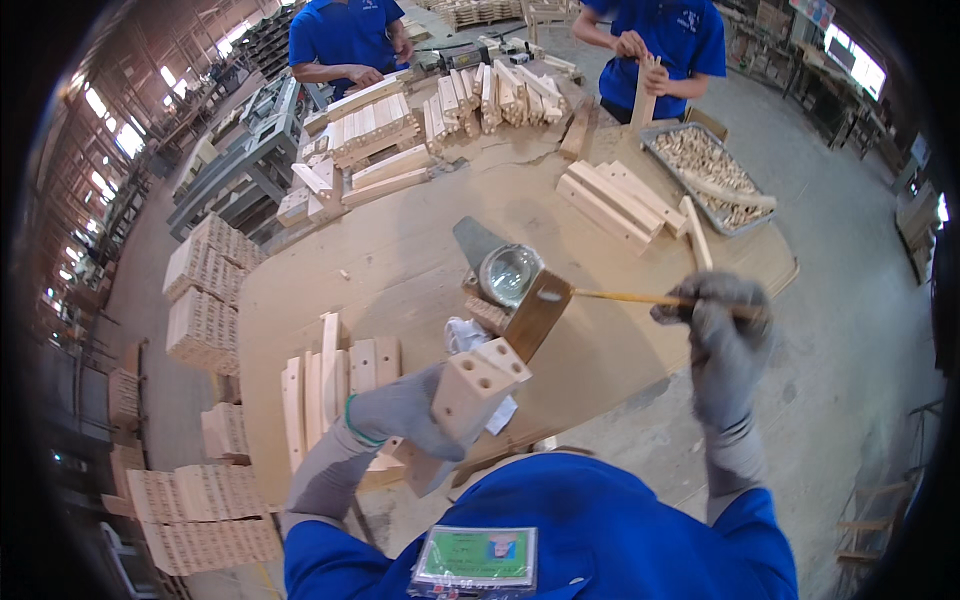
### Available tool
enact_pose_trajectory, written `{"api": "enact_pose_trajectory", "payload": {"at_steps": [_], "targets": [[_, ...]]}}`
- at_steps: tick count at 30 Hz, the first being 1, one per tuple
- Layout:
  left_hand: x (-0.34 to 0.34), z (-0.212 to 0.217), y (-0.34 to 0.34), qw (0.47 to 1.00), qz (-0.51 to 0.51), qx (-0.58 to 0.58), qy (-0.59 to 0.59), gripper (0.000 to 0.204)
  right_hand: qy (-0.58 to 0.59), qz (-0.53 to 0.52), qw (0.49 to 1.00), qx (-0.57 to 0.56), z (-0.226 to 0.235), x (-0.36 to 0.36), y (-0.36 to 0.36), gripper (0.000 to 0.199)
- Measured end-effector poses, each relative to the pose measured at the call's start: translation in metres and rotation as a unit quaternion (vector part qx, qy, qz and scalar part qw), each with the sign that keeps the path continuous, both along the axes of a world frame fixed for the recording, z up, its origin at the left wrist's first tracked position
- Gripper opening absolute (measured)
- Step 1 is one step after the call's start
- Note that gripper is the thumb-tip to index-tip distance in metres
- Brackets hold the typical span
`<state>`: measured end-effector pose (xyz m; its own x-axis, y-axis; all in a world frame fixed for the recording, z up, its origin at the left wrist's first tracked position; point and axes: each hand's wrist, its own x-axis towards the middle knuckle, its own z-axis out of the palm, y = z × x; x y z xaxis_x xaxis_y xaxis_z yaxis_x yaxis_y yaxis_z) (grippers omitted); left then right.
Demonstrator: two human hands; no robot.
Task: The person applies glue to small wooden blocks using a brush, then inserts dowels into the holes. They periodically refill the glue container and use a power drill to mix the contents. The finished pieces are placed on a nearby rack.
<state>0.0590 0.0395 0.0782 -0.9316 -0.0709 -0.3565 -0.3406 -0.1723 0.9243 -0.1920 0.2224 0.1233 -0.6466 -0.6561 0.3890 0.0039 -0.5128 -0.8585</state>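
My left hand, in a grey glove, is closed around pale wooden pieces with round holes drilled in their ends, held tilted over the table's near edge. On the right, my gloved right hand grips a thin yellowish stick. The stick points left, its tip beside a brown wooden block; whether it touches the block I cannot tell. Next to that block is a round clear glass dish, with a grey flat piece behind it. A white cloth lies partly hidden behind the held wood.
Several wooden pieces lie left of my left hand. Across the table are wood stacks, loose bars and a metal tray of dowels. Two co-workers in blue shirts stand at the far side.
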Motion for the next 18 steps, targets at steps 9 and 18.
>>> {"api": "enact_pose_trajectory", "payload": {"at_steps": [9,18], "targets": [[-0.007,0.007,0.011,0.997,-0.009,-0.075,0.010,0.101,0.013,0.230,0.954,0.191,0.051,-0.002,-0.035,0.019],[-0.009,0.014,0.012,0.998,-0.029,-0.048,0.000,0.098,0.066,0.303,0.930,0.196,0.048,0.006,-0.043,0.017]]}}
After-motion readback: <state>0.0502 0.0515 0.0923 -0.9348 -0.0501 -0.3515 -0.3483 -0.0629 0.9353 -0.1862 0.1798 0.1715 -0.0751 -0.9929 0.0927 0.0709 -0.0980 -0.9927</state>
